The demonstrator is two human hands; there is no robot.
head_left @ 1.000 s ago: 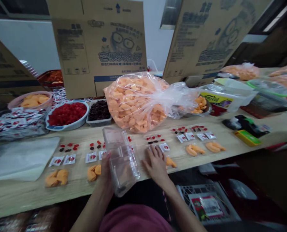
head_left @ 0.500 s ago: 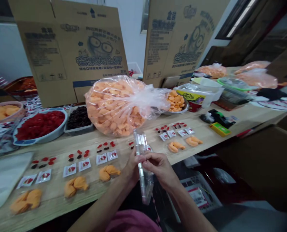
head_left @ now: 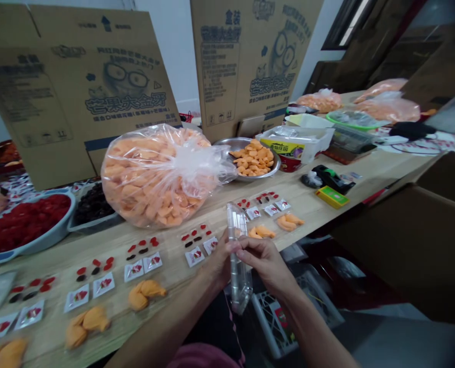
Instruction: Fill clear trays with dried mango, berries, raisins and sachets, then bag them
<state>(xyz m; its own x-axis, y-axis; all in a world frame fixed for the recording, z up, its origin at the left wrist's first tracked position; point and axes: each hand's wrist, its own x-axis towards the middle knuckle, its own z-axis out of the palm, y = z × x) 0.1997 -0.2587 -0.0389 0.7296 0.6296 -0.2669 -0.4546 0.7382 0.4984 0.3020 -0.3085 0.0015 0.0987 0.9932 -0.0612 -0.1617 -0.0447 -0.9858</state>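
1. Left hand [head_left: 224, 258] and right hand [head_left: 266, 260] both clamp a clear, boxy plastic container [head_left: 240, 291] at the counter's [head_left: 292, 191] near edge – most left fingers hidden.
2. 1.0 s ago, the right hand was off it, down by the counter.
3. Toward the far edge: a crinkled, bulging bag [head_left: 146, 184] – partly covering a round metal bowl [head_left: 223, 144].

Probably a small snack-packing workroom: along one table [head_left: 289, 188], matching sets of sachets [head_left: 134, 271] and orange pieces [head_left: 146, 294] repeat in a row, near a bulk bag [head_left: 146, 184], a bowl [head_left: 276, 166] and a red-filled tub [head_left: 54, 238], with printed cartons [head_left: 123, 46] standing before a pale wall [head_left: 169, 30].
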